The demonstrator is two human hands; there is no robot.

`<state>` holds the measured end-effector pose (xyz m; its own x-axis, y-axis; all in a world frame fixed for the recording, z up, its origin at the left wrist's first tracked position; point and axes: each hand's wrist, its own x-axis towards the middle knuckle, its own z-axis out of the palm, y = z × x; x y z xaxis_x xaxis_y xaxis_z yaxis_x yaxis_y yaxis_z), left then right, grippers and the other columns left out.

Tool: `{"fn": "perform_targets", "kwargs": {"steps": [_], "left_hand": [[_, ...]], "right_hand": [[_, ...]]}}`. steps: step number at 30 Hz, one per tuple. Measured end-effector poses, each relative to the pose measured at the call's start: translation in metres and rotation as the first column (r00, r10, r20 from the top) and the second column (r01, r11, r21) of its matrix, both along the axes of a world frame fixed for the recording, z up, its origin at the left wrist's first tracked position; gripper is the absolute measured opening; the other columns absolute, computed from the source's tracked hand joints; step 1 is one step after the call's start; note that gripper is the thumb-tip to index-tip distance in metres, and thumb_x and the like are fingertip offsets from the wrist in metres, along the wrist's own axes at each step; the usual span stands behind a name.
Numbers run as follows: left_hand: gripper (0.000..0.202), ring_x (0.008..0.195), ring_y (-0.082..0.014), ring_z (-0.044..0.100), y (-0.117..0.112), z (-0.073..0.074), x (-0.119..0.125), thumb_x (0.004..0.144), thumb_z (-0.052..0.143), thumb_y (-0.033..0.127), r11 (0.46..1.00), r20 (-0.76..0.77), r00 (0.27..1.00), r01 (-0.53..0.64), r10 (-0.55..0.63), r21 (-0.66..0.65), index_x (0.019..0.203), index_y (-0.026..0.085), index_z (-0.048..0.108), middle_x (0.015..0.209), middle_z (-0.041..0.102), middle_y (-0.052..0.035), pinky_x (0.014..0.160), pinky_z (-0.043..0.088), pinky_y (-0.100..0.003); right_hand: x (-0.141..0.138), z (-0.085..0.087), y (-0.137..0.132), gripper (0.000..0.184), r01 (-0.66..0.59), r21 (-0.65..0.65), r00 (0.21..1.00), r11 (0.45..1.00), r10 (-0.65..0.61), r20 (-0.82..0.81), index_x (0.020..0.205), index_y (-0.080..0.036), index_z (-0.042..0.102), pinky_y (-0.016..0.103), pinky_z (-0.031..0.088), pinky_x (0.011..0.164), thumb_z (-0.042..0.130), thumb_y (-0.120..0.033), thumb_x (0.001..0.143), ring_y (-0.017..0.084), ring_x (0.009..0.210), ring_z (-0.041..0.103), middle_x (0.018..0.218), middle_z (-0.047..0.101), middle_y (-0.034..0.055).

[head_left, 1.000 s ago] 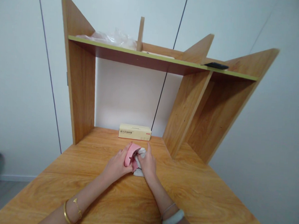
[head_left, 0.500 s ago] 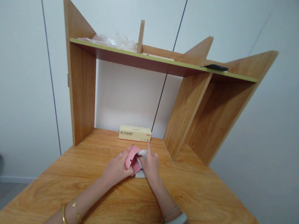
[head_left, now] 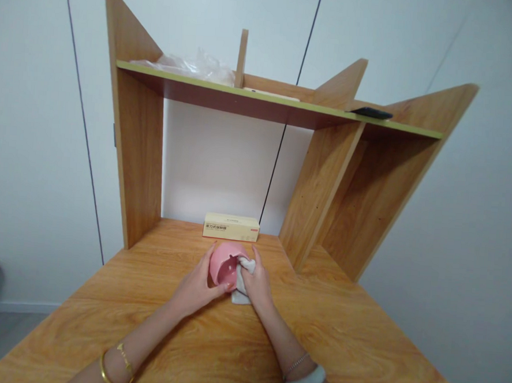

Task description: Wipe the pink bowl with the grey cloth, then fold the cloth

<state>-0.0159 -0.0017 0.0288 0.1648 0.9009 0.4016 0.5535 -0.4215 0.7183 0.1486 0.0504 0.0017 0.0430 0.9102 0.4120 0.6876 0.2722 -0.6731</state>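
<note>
A pink bowl-like container [head_left: 222, 257] with a notched rim is held tilted above the desk, its opening turned down and toward me. My left hand [head_left: 196, 286] is closed on its left side, thumb at the lower rim. On the right, my right hand [head_left: 258, 282] grips a light grey cloth [head_left: 241, 294] and presses it against the container's right rim. Part of the cloth hangs down below the fingers. The container's far side is out of sight.
A cream-coloured box [head_left: 230, 227] with printed lettering stands just behind the hands. The wooden desk [head_left: 211, 350] carries a shelf unit [head_left: 140, 161] at the back. A clear plastic bag [head_left: 194, 67] and a dark flat object [head_left: 371, 112] lie on the upper shelf.
The pink container has been turned, so more of its outside and its inner hollow show. My left hand has shifted its hold slightly left, and the cloth has moved to the right rim.
</note>
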Motion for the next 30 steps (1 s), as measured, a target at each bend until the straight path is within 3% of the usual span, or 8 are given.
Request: {"fn": "perform_targets", "kwargs": {"steps": [3, 5, 9, 12, 16, 20, 26, 30], "left_hand": [[0.090, 0.119, -0.0231, 0.038, 0.003, -0.007, 0.003, 0.071, 0.058, 0.039, 0.997, 0.120, 0.990, 0.068, -0.072, 0.040, 0.137, 0.017, 0.000, 0.136, 0.032, -0.0131, 0.097, 0.033, -0.035], [0.083, 0.113, -0.0217, 0.045, 0.003, -0.005, 0.003, 0.073, 0.055, 0.036, 0.998, 0.115, 0.992, 0.047, -0.051, 0.039, 0.136, 0.018, 0.005, 0.131, 0.040, -0.0116, 0.093, 0.037, -0.033], [0.072, 0.096, -0.0263, 0.057, -0.001, 0.008, 0.000, 0.070, 0.056, 0.036, 0.988, -0.106, 0.985, -0.145, 0.138, -0.057, 0.133, 0.023, 0.024, 0.110, 0.058, -0.0084, 0.080, 0.042, -0.036], [0.070, 0.090, -0.0277, 0.059, -0.004, 0.017, -0.002, 0.069, 0.055, 0.033, 0.969, -0.211, 0.954, -0.235, 0.215, -0.077, 0.133, 0.023, 0.027, 0.102, 0.063, -0.0077, 0.075, 0.043, -0.035], [0.072, 0.097, -0.0260, 0.057, -0.007, 0.018, -0.002, 0.065, 0.057, 0.027, 0.981, -0.252, 0.954, -0.183, 0.162, -0.061, 0.131, 0.025, 0.029, 0.116, 0.057, -0.0059, 0.079, 0.042, -0.032], [0.072, 0.103, -0.0243, 0.054, -0.008, 0.016, -0.001, 0.065, 0.056, 0.029, 0.990, -0.287, 0.952, -0.129, 0.108, -0.054, 0.131, 0.025, 0.029, 0.122, 0.053, -0.0050, 0.083, 0.041, -0.030], [0.072, 0.098, -0.0240, 0.057, -0.008, 0.018, 0.002, 0.067, 0.055, 0.034, 0.993, -0.363, 0.926, -0.120, 0.105, -0.020, 0.132, 0.026, 0.027, 0.118, 0.056, -0.0056, 0.079, 0.042, -0.030], [0.075, 0.099, -0.0252, 0.056, -0.008, 0.021, 0.001, 0.064, 0.056, 0.032, 0.991, -0.443, 0.891, -0.128, 0.102, -0.028, 0.132, 0.027, 0.027, 0.118, 0.056, -0.0050, 0.078, 0.042, -0.030]], "right_hand": [[-0.004, -0.002, 0.001, 0.055, -0.008, -0.032, 0.993, 0.999, 0.004, -0.118, 0.131, -0.016, 0.025, 0.025, 0.044, 0.066, 0.039, -0.027, 0.078, 0.018, 0.084, 0.060, 0.100, 0.062, 0.0091], [-0.008, -0.002, 0.000, 0.056, -0.039, -0.045, 0.988, 0.998, 0.032, -0.151, 0.129, -0.015, 0.026, 0.026, 0.044, 0.070, 0.042, -0.027, 0.077, 0.018, 0.088, 0.059, 0.103, 0.061, 0.0099], [-0.015, 0.007, -0.007, 0.068, 0.050, -0.111, 0.995, 0.993, -0.059, -0.080, 0.130, -0.014, 0.026, 0.027, 0.044, 0.066, 0.053, -0.028, 0.069, 0.021, 0.080, 0.061, 0.093, 0.064, 0.0105], [-0.017, 0.017, -0.014, 0.070, 0.147, -0.109, 0.989, 0.983, -0.142, 0.051, 0.132, -0.018, 0.024, 0.028, 0.041, 0.060, 0.054, -0.028, 0.069, 0.023, 0.074, 0.061, 0.084, 0.065, 0.0082], [-0.014, 0.025, -0.021, 0.071, 0.174, -0.033, 0.967, 0.984, -0.165, 0.195, 0.135, -0.017, 0.018, 0.026, 0.038, 0.058, 0.051, -0.026, 0.073, 0.022, 0.070, 0.061, 0.075, 0.065, 0.0064], [-0.011, 0.024, -0.021, 0.074, 0.129, 0.051, 0.942, 0.990, -0.139, 0.305, 0.136, -0.015, 0.011, 0.027, 0.038, 0.061, 0.050, -0.028, 0.075, 0.022, 0.074, 0.061, 0.079, 0.066, 0.0065], [-0.011, 0.019, -0.016, 0.079, 0.188, -0.136, 0.941, 0.973, -0.138, 0.310, 0.136, -0.011, 0.012, 0.027, 0.039, 0.059, 0.054, -0.033, 0.073, 0.023, 0.074, 0.061, 0.080, 0.066, 0.0092], [-0.008, 0.023, -0.019, 0.070, 0.061, 0.140, 0.922, 0.988, -0.109, 0.371, 0.136, -0.016, 0.017, 0.028, 0.039, 0.069, 0.051, -0.026, 0.076, 0.021, 0.079, 0.059, 0.084, 0.065, 0.0072]]}}
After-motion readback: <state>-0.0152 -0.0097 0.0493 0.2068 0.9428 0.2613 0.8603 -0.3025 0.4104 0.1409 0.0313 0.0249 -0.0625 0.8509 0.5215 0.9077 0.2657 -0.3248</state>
